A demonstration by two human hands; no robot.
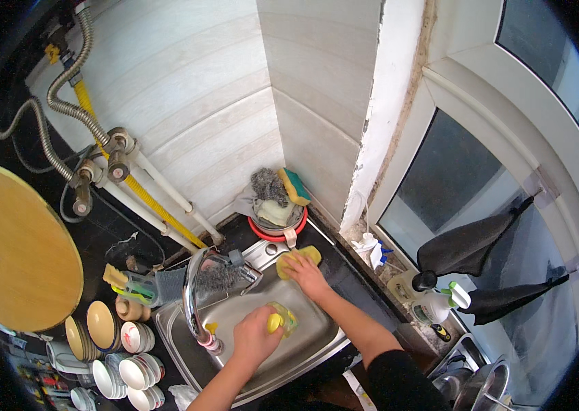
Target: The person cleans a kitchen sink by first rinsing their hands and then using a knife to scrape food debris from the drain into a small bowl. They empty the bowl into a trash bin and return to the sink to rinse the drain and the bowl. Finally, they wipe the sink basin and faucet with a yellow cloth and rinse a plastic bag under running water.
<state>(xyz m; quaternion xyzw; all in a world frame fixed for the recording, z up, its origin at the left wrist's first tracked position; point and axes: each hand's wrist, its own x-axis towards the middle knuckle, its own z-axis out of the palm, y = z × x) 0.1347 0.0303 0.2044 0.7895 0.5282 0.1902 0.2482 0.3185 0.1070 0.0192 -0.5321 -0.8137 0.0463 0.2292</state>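
A clear bottle with a yellow cap (285,320) is gripped by my left hand (254,337), tilted over the basin of the steel sink (327,322). My fingers hide part of the bottle. At the far right corner of the sink, my right hand (301,271) grips a yellow cleaning cloth (311,255) and presses it onto the rim, fingers bent over it. The chrome faucet (190,294) arches up left of the basin, and a dark wiry scrubber (217,276) sits behind it.
A red basin (262,233) of cloths, a steel-wool ball (269,185) and a sponge (293,187) stands in the corner. Stacked bowls (140,373) and a round board (22,246) are left. Spray bottles (433,306) and black cloths (471,240) line the window side.
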